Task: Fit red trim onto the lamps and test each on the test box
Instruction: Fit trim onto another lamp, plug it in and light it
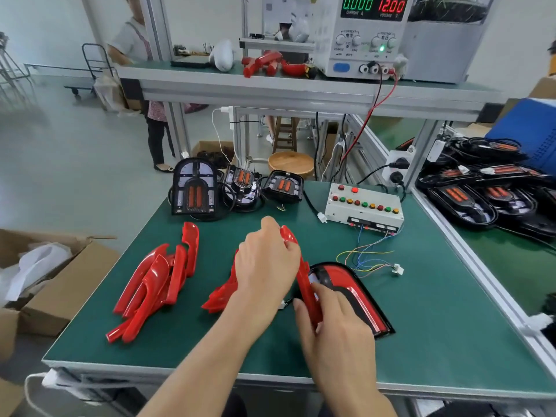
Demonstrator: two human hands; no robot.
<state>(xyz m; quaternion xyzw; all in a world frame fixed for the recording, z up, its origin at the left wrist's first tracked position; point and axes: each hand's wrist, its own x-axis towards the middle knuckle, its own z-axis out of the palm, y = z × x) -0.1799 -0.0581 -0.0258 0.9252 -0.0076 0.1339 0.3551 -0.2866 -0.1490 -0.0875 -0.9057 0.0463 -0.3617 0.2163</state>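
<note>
My right hand (334,320) is nearest, low in the view, its fingers curled round the lower end of a long red trim piece (304,281) with the thumb lying on a lamp (355,293). My left hand (267,263) grips the upper end of the same trim, fingers wrapped over it. The trim stands on edge along the lamp's left side, touching it. The lamp lies flat on the green table (436,326), right of centre, its black rim around a red face.

Partly hidden under my left hand is a small heap of red trim (219,296). Further left lies a larger pile of red trim pieces (156,281).

At the far edge of the table three untrimmed lamps (195,191) stand in a row. To their right sits the test box (365,206), white with rows of coloured buttons; thin coloured wires (367,260) trail from it to a white plug near the lamp. On the shelf above, a power supply (361,34) reads 0.000 and 12.00.
</note>
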